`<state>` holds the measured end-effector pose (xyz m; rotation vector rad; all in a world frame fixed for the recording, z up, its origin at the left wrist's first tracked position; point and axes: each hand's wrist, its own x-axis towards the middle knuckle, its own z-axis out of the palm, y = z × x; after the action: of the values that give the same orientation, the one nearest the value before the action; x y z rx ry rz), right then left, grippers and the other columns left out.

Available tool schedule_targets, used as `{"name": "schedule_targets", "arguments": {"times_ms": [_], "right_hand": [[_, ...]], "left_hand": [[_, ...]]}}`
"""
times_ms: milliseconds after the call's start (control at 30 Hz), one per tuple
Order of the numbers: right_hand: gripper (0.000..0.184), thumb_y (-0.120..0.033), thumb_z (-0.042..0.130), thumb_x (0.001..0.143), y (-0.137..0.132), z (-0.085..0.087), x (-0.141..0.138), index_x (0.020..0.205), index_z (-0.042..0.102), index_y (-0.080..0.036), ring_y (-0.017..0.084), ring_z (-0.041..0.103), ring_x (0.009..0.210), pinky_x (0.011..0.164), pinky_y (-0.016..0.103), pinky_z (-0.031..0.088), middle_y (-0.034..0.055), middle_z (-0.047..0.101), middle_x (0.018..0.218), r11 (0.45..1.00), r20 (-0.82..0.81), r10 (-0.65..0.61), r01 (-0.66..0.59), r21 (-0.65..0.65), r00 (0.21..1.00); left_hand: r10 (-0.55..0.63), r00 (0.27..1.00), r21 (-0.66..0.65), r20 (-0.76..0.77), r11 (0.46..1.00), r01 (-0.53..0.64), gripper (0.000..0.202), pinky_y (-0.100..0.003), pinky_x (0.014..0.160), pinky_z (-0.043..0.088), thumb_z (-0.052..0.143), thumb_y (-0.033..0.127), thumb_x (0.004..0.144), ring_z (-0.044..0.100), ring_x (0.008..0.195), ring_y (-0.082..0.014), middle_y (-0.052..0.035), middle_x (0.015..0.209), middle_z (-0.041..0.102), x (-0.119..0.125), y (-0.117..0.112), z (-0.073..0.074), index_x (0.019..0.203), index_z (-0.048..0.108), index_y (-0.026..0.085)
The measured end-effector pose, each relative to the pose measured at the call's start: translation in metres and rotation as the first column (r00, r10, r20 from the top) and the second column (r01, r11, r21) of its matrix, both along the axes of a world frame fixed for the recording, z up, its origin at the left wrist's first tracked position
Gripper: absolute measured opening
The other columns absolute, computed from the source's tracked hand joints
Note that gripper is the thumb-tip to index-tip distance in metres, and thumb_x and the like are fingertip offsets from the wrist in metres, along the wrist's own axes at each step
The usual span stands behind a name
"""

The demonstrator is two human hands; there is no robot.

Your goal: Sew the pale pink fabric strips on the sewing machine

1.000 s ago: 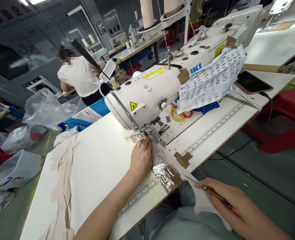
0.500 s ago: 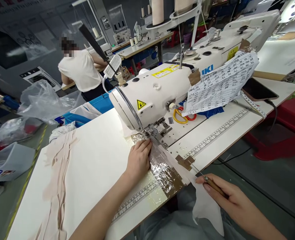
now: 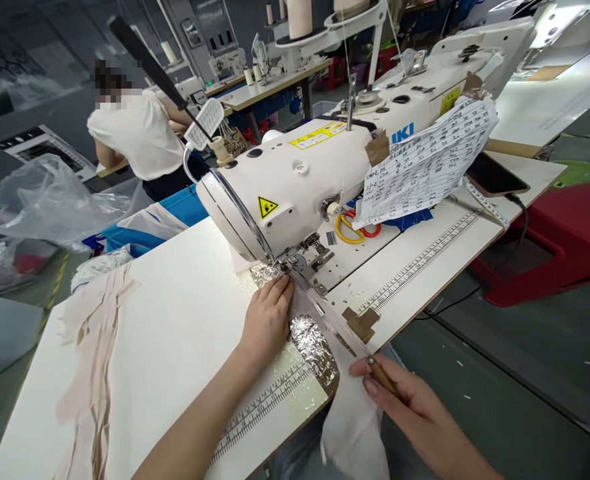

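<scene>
While my flat left hand (image 3: 266,317) seemingly feeds fabric (image 3: 355,417), my right hand (image 3: 409,399), closed around a tool (image 3: 382,375), should next straighten the fabric.

The one view looks out from the person's own head, facing forward and down across a white table (image 3: 175,313), whose near edge climbs aslant toward the right. It sits close above the left hand (image 3: 267,319) and right hand (image 3: 399,393), both seen from the wearer's side. A sewing machine (image 3: 295,183) stands just beyond them, and the wide frame reaches back past a co-worker (image 3: 135,137) at the left to the dark far wall (image 3: 59,40)
</scene>
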<state>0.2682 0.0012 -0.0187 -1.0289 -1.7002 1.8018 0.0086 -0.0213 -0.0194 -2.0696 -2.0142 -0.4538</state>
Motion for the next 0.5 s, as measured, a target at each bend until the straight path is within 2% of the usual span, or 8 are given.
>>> {"name": "schedule_targets", "arguments": {"times_ms": [133,267,367,500], "right_hand": [[0.032,-0.046,0.042,0.098,0.016,0.005,-0.001,0.101,0.061,-0.02,0.013,0.045,0.049,0.046,0.023,0.038,-0.0048,0.045,0.061,0.975,0.093,0.071,-0.089,0.206,0.993],[0.027,-0.039,0.038,0.098,0.027,0.016,-0.012,0.087,0.054,-0.021,0.014,0.044,0.05,0.047,0.024,0.035,-0.004,0.046,0.06,0.919,0.142,0.088,-0.135,0.37,0.986],[0.026,-0.037,0.036,0.098,0.031,0.02,-0.02,0.08,0.049,-0.022,0.014,0.042,0.05,0.046,0.025,0.033,-0.0027,0.05,0.062,0.907,0.149,0.1,-0.151,0.392,0.984],[0.025,-0.035,0.036,0.098,0.034,0.02,-0.024,0.079,0.047,-0.022,0.013,0.042,0.048,0.046,0.025,0.033,-0.0023,0.054,0.063,0.905,0.158,0.107,-0.162,0.394,0.982]], "left_hand": [[0.06,0.996,-0.018,-0.063,0.998,-0.061,0.051,-0.046,0.089,0.055,0.041,0.0,0.082,0.054,0.117,-0.03,-0.0144,0.125,0.061,0.007,0.004,0.004,0.126,0.059,0.016],[0.064,0.996,0.006,-0.067,0.998,-0.064,0.05,-0.045,0.086,0.056,0.04,-0.005,0.079,0.053,0.109,-0.0292,-0.0143,0.117,0.06,0.006,0.01,0.008,0.118,0.062,0.016],[0.043,0.999,0.032,-0.028,0.999,-0.042,0.045,-0.046,0.082,0.057,0.038,-0.005,0.081,0.053,0.102,-0.0284,-0.0147,0.11,0.06,0.002,0.012,0.009,0.112,0.064,0.014],[-0.027,0.998,0.055,0.05,0.998,0.025,0.043,-0.041,0.079,0.057,0.037,-0.005,0.083,0.053,0.096,-0.0251,-0.013,0.105,0.06,-0.003,0.009,0.009,0.112,0.062,0.014]]}}
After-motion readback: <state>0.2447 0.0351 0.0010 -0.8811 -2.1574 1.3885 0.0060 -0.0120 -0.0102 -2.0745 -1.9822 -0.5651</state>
